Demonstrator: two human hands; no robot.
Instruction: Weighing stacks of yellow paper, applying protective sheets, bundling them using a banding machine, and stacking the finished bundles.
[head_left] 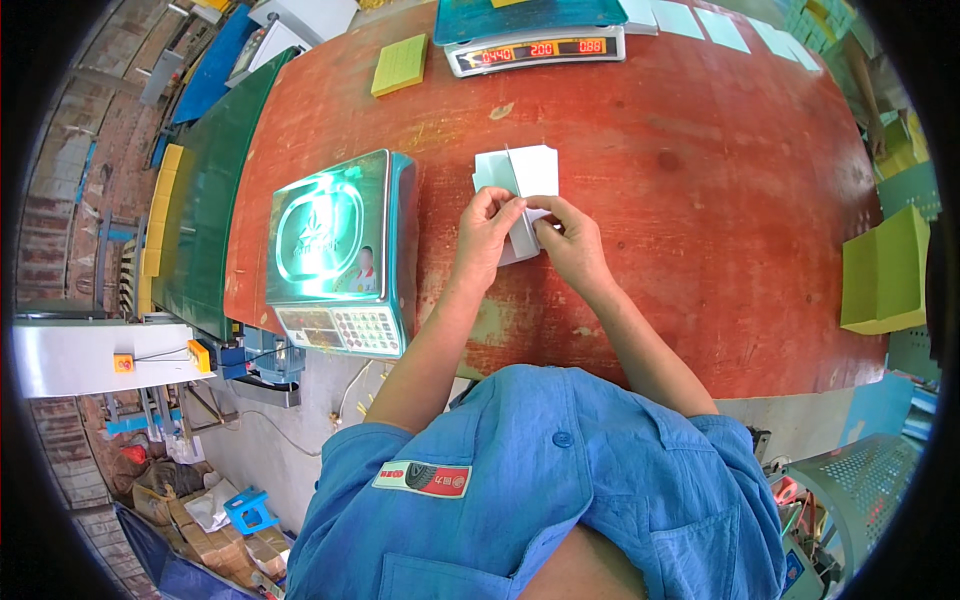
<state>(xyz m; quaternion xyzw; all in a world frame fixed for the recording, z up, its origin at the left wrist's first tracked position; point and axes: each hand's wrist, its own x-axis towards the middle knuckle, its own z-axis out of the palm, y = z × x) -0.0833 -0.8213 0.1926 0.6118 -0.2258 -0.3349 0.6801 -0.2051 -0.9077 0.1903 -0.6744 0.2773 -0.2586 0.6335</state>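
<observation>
A folded piece of white paper or thin card [538, 172] lies on the red table in front of me, with a narrow fold standing up along its middle. My left hand [487, 228] pinches the left side of that fold between thumb and forefinger. From the right, my right hand [572, 240] is closed on the fold's other side, its thumb and fingertips close to my left thumb. Both hands partly cover the paper's lower half. Whether it is one sheet or several pieces, I cannot tell.
Left of my hands stands a digital scale [328, 235] with a shiny plate. Another scale [535, 50] with a lit red display is at the far edge, beside a yellow block [400, 66]. White sheets [722, 31] lie far right; yellow stacks [888, 272] stand at the right edge.
</observation>
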